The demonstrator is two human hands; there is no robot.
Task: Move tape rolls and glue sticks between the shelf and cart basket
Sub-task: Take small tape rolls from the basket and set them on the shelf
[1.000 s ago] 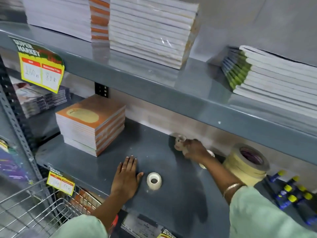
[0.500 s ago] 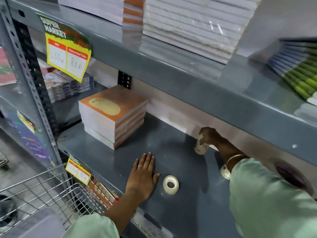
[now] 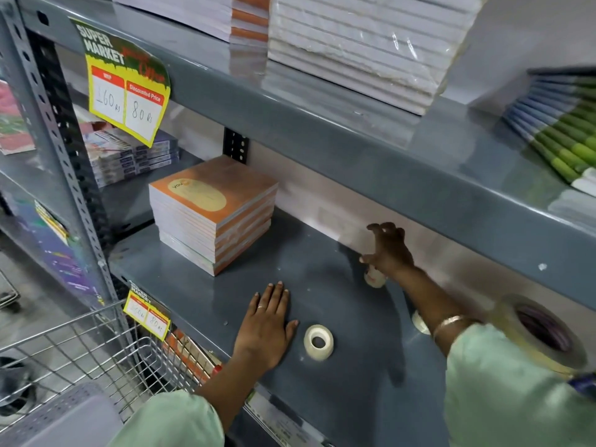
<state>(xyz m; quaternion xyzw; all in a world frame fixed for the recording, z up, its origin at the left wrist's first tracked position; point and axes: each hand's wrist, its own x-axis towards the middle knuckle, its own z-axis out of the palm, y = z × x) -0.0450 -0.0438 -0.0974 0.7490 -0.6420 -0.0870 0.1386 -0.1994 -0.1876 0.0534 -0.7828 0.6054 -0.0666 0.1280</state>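
The right hand hovered with fingers spread over a small tape roll standing near the back of the shelf, gripping nothing. The left hand lay flat and empty beside another tape roll. Best, I judged, to lift that hand straight up, lest the upright roll topple or roll away.

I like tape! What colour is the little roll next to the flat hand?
Off-white, cream-ish, the small tape roll; the head view shows it clearly.
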